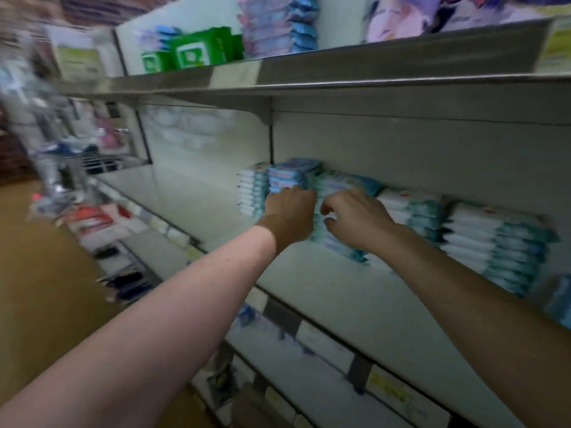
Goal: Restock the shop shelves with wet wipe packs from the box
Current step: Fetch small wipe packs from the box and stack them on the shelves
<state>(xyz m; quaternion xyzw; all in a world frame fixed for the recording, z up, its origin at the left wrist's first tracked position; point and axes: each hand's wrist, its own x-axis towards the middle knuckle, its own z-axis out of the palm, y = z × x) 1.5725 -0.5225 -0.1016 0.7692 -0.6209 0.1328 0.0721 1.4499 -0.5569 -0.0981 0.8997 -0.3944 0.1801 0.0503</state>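
On the shelf (324, 282): wet wipe packs (494, 239) are stacked along its back.
Left hand (290, 211): fingers are curled against a blue stack (287, 176); grip cannot be told.
Right hand (355, 220): fingers are curled round a teal stack (343, 183) there.

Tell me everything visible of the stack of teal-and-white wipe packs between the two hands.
The stack of teal-and-white soft plastic wipe packs stands on the pale grey metal shelf, flat packs piled one on another, blurred. The right hand curls fingers and thumb round its front; the left hand lies against its left side, its grip hidden. A stack of blue packs adjoins its left.
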